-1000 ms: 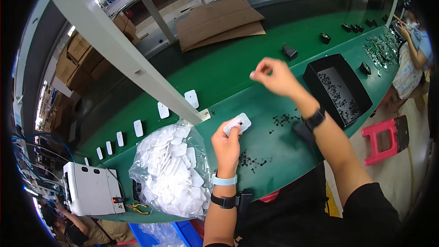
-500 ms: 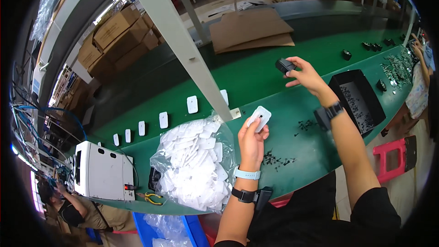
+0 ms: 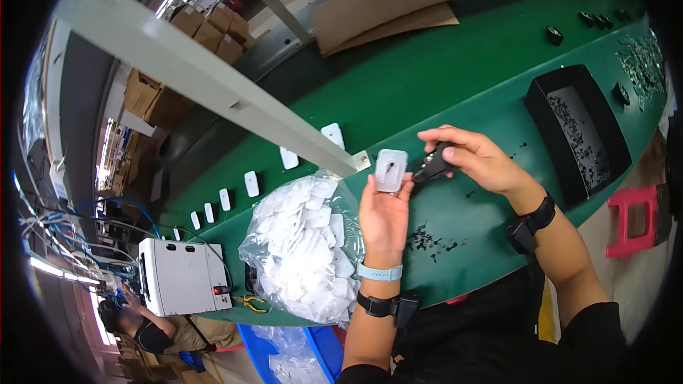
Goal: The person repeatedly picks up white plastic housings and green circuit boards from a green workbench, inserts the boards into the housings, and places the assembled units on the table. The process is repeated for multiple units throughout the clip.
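To your left, a white boxy machine point(image 3: 183, 281) stands on the green tabletop point(image 3: 462, 267), with yellow-handled pliers point(image 3: 253, 305) just beside it; below, a blue bin point(image 3: 326, 350) holds clear plastic point(image 3: 290, 366). Ahead of you, brown cardboard sheets point(image 3: 384, 7) overlap. To your right stands a pink stool point(image 3: 649, 215).

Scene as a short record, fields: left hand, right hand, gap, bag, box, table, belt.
left hand: bare left hand holds a whitish rounded-rectangular shell, dark spot mid-face
right hand: bare right hand grips a black blocky housing, partly hidden by fingers
gap: shell and housing side by side; contact unclear
bag: clear plastic bag full of white flat plates
box: black rectangular open box, small black pieces inside
table: green, loose small black pieces
belt: green, white rounded plates in a row
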Tool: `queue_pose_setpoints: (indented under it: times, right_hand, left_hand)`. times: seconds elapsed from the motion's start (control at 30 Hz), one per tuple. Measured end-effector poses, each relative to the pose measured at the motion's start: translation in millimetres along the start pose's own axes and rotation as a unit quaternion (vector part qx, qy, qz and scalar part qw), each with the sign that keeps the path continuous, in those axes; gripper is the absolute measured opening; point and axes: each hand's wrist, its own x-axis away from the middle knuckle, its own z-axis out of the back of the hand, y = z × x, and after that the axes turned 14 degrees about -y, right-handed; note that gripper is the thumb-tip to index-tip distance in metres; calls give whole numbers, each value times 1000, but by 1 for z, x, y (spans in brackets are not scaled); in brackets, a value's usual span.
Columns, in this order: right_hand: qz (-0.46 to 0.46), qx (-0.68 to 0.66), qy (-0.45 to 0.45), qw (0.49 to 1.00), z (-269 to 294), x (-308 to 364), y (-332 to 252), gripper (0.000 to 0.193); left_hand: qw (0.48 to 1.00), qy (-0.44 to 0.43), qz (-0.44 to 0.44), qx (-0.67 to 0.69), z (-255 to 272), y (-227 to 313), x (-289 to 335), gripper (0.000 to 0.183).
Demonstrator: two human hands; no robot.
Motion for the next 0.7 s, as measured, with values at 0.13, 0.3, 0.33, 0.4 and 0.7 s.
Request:
queue_pose_setpoints:
  times: [0.13,0.3,0.33,0.4,0.7]
  right_hand:
    - [25,-23,18,999,-5,-2,14,43]
    - [42,15,18,999,-4,1,10,41]
    - [58,31,11,998,0,0,14,39]
    - [68,47,11,997,2,1,18,35]
    - [89,93,51,990,1,-2,14,30]
  left_hand:
    - [998,26,6,-57,-13,-4,1,42]
    - [992,-2,26,-125,-19,-10,3,48]
    - [990,-1,31,-134,-22,-11,4,48]
    - [987,3,40,-153,-28,-11,5,48]
    - [974,-14,37,-224,-24,-16,8,46]
